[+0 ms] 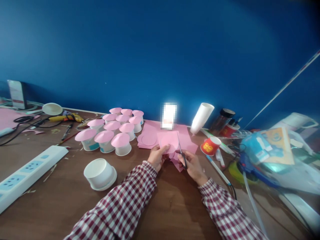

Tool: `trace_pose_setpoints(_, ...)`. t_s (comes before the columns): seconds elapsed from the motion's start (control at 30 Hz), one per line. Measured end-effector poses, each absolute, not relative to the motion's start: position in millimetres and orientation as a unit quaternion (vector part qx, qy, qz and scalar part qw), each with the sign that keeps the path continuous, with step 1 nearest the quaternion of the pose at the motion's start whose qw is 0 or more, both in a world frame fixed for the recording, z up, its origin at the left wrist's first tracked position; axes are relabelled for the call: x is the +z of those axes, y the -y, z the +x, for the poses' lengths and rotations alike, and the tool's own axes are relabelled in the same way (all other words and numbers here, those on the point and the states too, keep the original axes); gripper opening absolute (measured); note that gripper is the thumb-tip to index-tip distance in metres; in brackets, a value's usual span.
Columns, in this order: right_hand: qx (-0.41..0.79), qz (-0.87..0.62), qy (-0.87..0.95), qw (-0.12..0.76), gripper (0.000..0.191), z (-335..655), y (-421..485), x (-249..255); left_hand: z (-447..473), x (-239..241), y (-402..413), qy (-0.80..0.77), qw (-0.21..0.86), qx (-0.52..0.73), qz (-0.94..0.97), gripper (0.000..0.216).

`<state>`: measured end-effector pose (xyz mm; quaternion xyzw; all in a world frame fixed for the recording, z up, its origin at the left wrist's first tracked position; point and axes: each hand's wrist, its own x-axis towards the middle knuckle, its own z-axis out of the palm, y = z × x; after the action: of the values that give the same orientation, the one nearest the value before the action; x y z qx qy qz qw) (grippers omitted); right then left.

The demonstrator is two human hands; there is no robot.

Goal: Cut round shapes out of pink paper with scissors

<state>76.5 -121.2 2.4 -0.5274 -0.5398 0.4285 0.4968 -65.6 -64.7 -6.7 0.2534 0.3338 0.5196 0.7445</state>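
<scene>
My left hand pinches the lower left edge of a piece of pink paper. In my right hand is a pair of dark-handled scissors, its blades pointing up and away along the right side of that paper. A paler curved area shows on the held piece. Beneath it lie more pink paper sheets on the table, with a cut pink circle to the left. Left of my hands stand several white paper cups with pink cone tops.
A white bowl-like cup sits near my left sleeve. At far left is a power strip, with a yellow glue gun behind. To the right are a red paper cup, leaning stacked white cups and a blue glue gun.
</scene>
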Motion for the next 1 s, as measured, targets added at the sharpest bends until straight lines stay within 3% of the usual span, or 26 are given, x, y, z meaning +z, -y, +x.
trace_pose_setpoints(1.0,0.443,-0.531,0.524,0.498,0.044,73.9,123.5,8.6,-65.1,-8.4,65.0,-0.323,0.742,0.514,0.286,0.035)
